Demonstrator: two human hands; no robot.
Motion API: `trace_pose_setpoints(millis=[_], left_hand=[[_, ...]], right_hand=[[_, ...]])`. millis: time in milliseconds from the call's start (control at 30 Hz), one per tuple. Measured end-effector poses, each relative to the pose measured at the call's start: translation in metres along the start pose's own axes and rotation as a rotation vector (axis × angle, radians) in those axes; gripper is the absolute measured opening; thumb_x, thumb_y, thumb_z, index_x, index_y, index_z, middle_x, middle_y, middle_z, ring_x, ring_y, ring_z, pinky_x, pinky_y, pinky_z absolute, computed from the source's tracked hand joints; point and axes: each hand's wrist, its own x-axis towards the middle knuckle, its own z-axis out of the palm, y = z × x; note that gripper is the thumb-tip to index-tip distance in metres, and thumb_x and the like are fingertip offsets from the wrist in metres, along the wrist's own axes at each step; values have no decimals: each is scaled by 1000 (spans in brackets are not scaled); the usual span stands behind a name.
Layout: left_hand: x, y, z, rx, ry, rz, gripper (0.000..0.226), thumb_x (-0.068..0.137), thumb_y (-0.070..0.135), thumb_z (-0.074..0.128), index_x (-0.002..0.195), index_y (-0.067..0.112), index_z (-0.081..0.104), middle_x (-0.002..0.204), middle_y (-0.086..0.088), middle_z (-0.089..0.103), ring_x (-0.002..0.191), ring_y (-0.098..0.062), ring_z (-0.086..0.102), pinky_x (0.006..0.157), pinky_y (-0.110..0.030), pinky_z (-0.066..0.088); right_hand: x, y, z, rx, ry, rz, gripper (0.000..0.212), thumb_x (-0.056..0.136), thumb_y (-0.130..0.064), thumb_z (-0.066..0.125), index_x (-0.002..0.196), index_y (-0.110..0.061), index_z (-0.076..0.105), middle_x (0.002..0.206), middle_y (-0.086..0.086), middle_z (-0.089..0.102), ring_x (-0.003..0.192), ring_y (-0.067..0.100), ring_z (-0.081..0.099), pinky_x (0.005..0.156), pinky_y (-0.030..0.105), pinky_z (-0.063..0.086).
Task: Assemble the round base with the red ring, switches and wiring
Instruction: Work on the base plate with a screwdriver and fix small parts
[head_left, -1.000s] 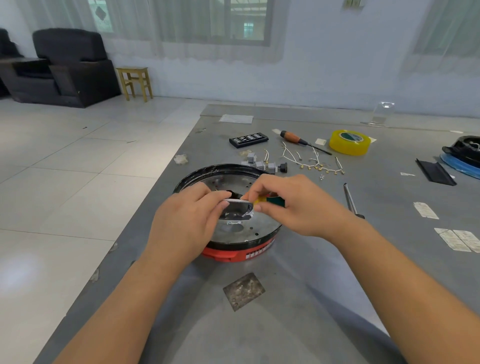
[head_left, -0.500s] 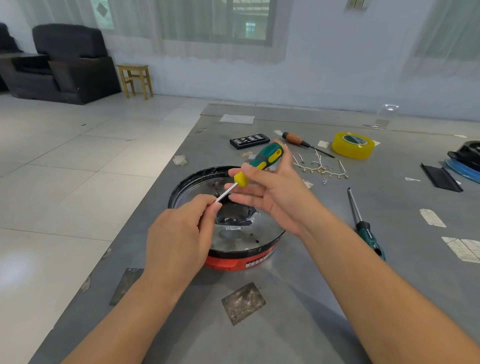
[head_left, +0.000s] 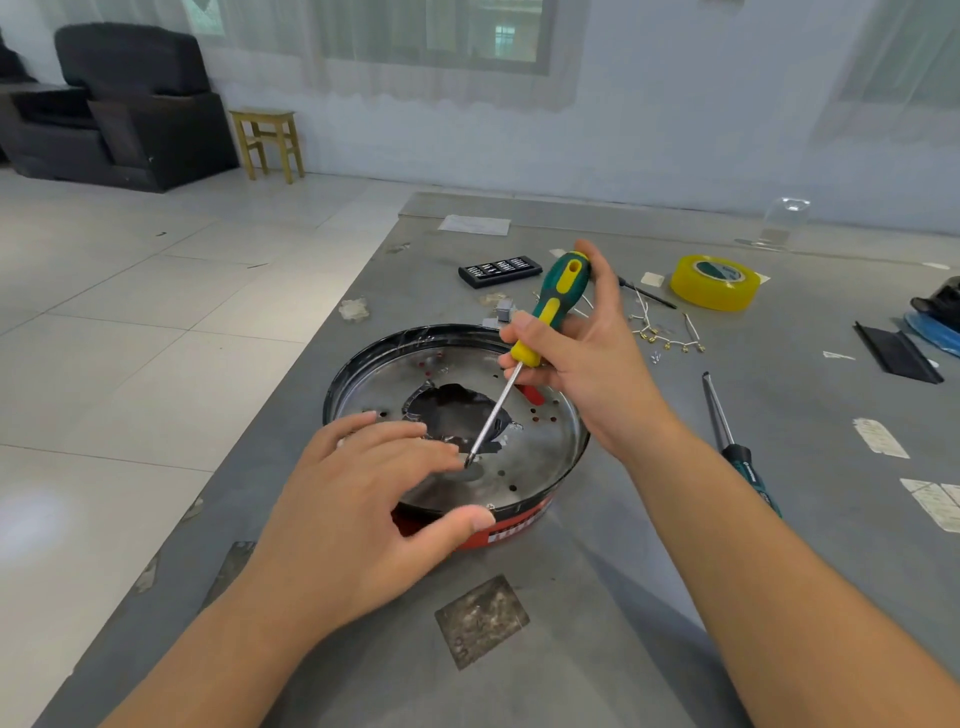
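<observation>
Step in hand: driving a screw into the plate of the round base (head_left: 540, 441), as far as I can judge; the tip of the screwdriver (head_left: 540, 322) is down near a hole in the near part of the plate.
Round base: sits toward the left edge of the table (head_left: 675, 597), metal plate facing up, its red ring (head_left: 511, 527) showing along the near side.
Right hand: the right hand (head_left: 587, 353) has its fingers and thumb wrapped round the green-and-yellow handle, shaft slanting down and toward the left.
Left hand: the left hand (head_left: 358, 499) lies over the near rim, fingers straight and spread, thumb against the red ring; it grips nothing and seems to steady the base.
Screw: too small to tell whether one sits under the tip.
Wiring and switches: white wires (head_left: 660, 327) and small grey parts (head_left: 504, 309) lie loose beyond the base, not yet fitted.
Other tools: a second screwdriver (head_left: 737, 447) lies to the right, yellow tape (head_left: 714, 283) toward the far edge.
Next move: probably seat the tip square, press down and twist, with the base held firm.
</observation>
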Motion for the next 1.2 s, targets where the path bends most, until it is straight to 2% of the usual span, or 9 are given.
trace_pose_setpoints(millis=[133, 333, 500, 700, 867, 1067, 1200], left_hand=[[-1, -1, 1, 18, -142, 8, 55, 84, 86, 48, 104, 43, 75, 122, 32, 69, 121, 7, 61, 117, -32, 33], [0, 1, 2, 63, -162, 38, 45, 86, 77, 51, 107, 49, 79, 123, 28, 71, 117, -2, 67, 98, -35, 44], [-1, 1, 4, 73, -159, 42, 43, 87, 75, 51, 103, 48, 81, 122, 27, 72, 116, -3, 68, 92, -39, 49], [0, 0, 6, 65, -152, 45, 42, 89, 73, 50, 103, 48, 81, 122, 26, 73, 116, -2, 67, 90, -37, 47], [0, 0, 6, 79, -153, 50, 42, 89, 72, 49, 104, 48, 81, 122, 25, 73, 115, -4, 68, 88, -39, 49], [0, 1, 6, 87, -160, 53, 41, 89, 72, 50, 105, 49, 80, 122, 25, 73, 115, -4, 68, 87, -39, 50], [0, 0, 6, 91, -162, 52, 42, 90, 73, 49, 105, 49, 80, 123, 26, 72, 116, -3, 67, 88, -39, 49]], right_hand=[[2, 3, -5, -57, -5, -46, 81, 93, -11, 74, 147, -53, 30, 95, 9, 78, 83, 31, 77, 74, 42, 64], [4, -1, -9, -87, -75, -49, 80, 91, -11, 75, 148, -49, 33, 84, 8, 75, 81, 32, 76, 72, 48, 64], [-1, -2, -5, -126, -181, -8, 80, 89, -17, 77, 144, -57, 35, 91, 12, 75, 82, 30, 76, 67, 35, 61], [-2, -2, -3, -169, -215, -2, 81, 89, -20, 77, 145, -57, 33, 93, 10, 77, 87, 32, 77, 73, 42, 63], [-3, -4, -3, -160, -207, -7, 80, 90, -19, 76, 145, -59, 33, 94, 13, 76, 84, 32, 77, 70, 36, 62], [-4, -6, -3, -158, -204, -22, 81, 91, -16, 76, 145, -59, 33, 99, 14, 75, 87, 31, 77, 71, 36, 62], [-6, -8, -2, -157, -219, -35, 82, 92, -14, 75, 148, -54, 31, 99, 21, 72, 84, 31, 77, 69, 32, 61]])
